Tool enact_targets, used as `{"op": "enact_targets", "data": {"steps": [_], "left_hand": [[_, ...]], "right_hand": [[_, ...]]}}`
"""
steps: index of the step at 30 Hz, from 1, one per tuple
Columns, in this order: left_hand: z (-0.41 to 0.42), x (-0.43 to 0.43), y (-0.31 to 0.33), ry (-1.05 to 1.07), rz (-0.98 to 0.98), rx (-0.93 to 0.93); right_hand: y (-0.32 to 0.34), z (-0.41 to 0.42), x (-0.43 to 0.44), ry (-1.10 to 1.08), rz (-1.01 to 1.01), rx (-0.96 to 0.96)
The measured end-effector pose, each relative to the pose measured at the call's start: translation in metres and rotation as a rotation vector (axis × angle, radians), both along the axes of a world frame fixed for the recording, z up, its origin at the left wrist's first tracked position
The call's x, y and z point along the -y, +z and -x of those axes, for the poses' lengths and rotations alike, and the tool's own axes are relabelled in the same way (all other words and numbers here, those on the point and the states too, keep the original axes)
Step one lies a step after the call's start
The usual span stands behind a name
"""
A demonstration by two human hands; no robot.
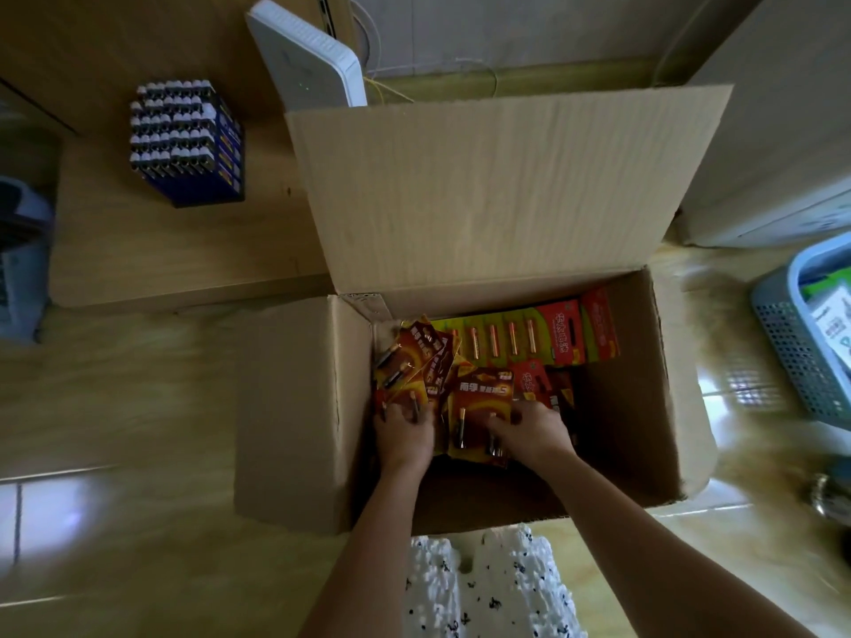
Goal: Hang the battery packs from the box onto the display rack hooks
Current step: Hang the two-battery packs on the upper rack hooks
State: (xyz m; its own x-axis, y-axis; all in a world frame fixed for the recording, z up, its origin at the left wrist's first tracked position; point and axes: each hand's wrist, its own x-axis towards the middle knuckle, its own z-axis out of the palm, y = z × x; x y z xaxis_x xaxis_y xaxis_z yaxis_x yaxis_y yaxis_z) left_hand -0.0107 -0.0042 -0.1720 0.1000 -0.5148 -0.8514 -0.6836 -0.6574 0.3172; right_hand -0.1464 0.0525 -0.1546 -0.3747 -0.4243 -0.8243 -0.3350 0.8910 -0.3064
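"Tiled floor (115, 384), dim light, a big box (294, 407) standing open. What step is this?"

"Picking. Both my hands are down inside the box, lower middle of the frame. My left hand (405, 437) lies on the loose battery packs (414, 361) by the left wall, fingers spread and pressing on them. My right hand (534, 435) pinches the front orange pack (479, 407) at its right edge, thumb on the card's face. Beyond them, green-and-red packs (529, 338) stand along the far wall."

"And the rack?"

"Not in sight. Further out there's foam packing (483, 587) at the bottom edge and a blue basket (783, 352) at the right. A block of batteries (184, 140) sits on the wooden worktop (161, 250) upper left, with a white router (313, 62) near it."

"So next?"

"Nothing is hung yet, I'd say. The next move calls for lifting this one pack clear of the heap without dragging its neighbours. Then I'd have to find its hang hole for a hook."
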Motion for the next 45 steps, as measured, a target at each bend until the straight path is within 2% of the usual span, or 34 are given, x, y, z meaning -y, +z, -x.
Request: {"op": "enact_targets", "data": {"steps": [7,8,11,13,16,21,25,30,36,41,45], "left_hand": [[0.005,0.014,-0.013,0.111,-0.007,0.061],[0.009,0.013,-0.012,0.069,0.011,0.098],[0.011,0.006,-0.009,-0.249,0.146,0.277],[0.009,-0.001,-0.005,-0.319,0.218,0.309],[0.007,-0.007,0.009,-0.285,0.202,0.240],[-0.003,-0.009,0.050,-0.130,0.126,-0.064],[-0.013,-0.001,0.116,-0.008,0.141,-0.233],[-0.041,0.014,0.231,0.125,0.173,-0.369],[-0.089,0.036,0.387,0.196,0.330,-0.502],[-0.139,0.058,0.518,0.251,0.559,-0.529],[-0.175,0.075,0.602,0.315,0.695,-0.551]], "right_hand": [[-0.007,0.002,-0.003,0.005,0.060,0.054],[-0.008,0.001,-0.002,0.007,0.073,0.057],[-0.006,-0.001,-0.001,0.003,0.088,0.055],[0.002,0.001,-0.003,0.009,0.081,0.047],[0.019,0.005,-0.008,0.022,0.074,0.033],[0.069,0.014,-0.018,-0.080,0.123,0.034],[0.130,0.015,-0.020,-0.083,0.174,-0.018],[0.243,0.004,-0.005,-0.141,0.332,0.051],[0.395,-0.030,0.024,-0.153,0.519,0.238],[0.524,-0.064,0.057,-0.070,0.715,0.339],[0.602,-0.099,0.088,0.011,0.837,0.383]]}}
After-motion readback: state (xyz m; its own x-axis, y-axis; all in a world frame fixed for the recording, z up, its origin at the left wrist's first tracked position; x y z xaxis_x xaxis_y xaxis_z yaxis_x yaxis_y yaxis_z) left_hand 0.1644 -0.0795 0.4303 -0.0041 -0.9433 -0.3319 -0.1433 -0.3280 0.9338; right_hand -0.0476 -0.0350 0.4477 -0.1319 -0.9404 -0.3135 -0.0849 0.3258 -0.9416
